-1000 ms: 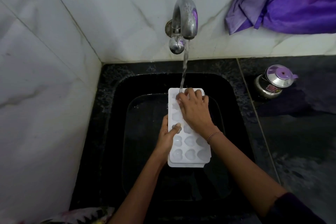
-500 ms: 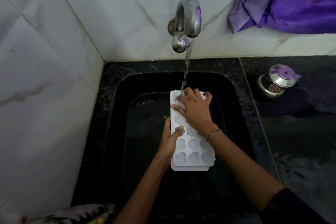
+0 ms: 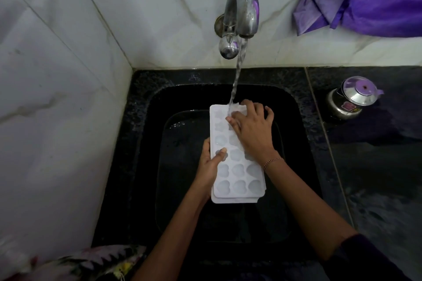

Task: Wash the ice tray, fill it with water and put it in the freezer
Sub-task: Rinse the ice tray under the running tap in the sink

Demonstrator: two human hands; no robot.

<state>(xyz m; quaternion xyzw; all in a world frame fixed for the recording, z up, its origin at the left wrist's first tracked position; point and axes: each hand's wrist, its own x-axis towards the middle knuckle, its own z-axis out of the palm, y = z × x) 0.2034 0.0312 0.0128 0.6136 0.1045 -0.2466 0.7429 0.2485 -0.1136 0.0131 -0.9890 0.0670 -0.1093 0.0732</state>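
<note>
Water (image 3: 237, 80) hits white plastic ice tray (image 3: 238, 173); ur left hand (image 3: 209, 166) grips its edge, right hand (image 3: 253, 130) presses open-fingered atop.

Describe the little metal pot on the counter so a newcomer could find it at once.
Start at the black sink under the running tap. On the dark counter to its right stands a small steel pot. It alone is shiny there, lidded, with a sticker on its side.
</note>
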